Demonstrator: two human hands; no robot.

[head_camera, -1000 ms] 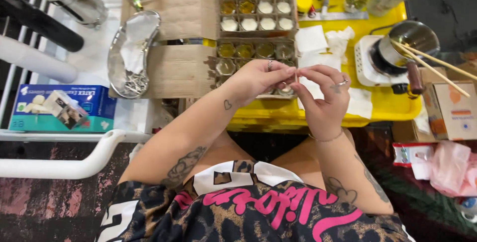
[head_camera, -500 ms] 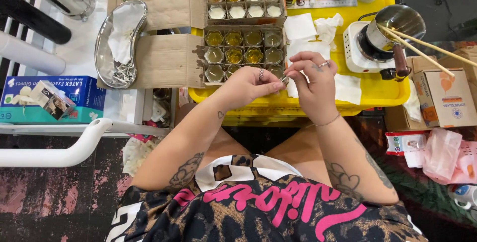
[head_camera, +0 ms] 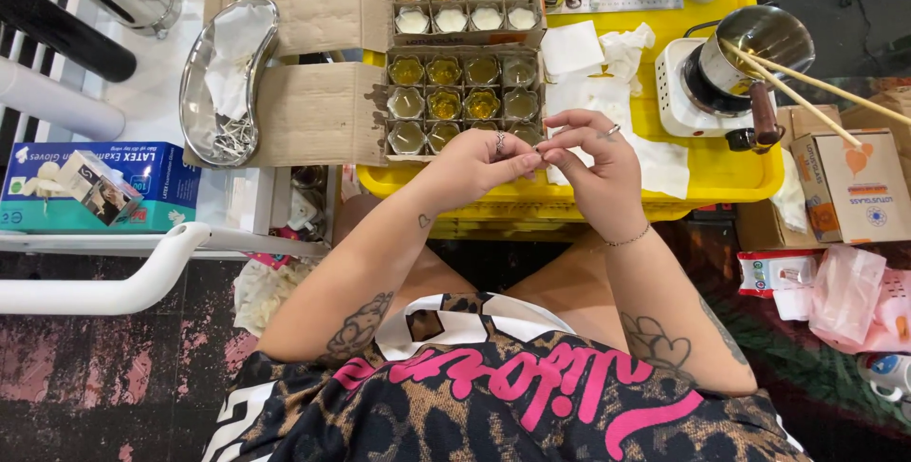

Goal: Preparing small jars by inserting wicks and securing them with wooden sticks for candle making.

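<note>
Left of my yellow tray sits a blue-and-teal glove box; on the tray, a brown cardboard jar carton; right of it, a tan cardboard box and red-white packets.

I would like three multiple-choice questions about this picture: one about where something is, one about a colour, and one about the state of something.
1. Where does the kidney-shaped metal dish lie?
A. left of the cardboard box of jars
B. on the yellow tray
C. on the small stove

2. What colour is the tray under the box of jars?
A. blue
B. yellow
C. white

3. How are the left hand and right hand placed?
A. far apart, resting flat
B. each holding a jar
C. fingertips brought together over the near edge of the tray

Answers: 1 A, the dish sits on the white surface beside the box's open flaps. 2 B, bright yellow shows around the box and paper towels. 3 C, the fingertips meet in front of the box, pinching something too small to identify.
</note>
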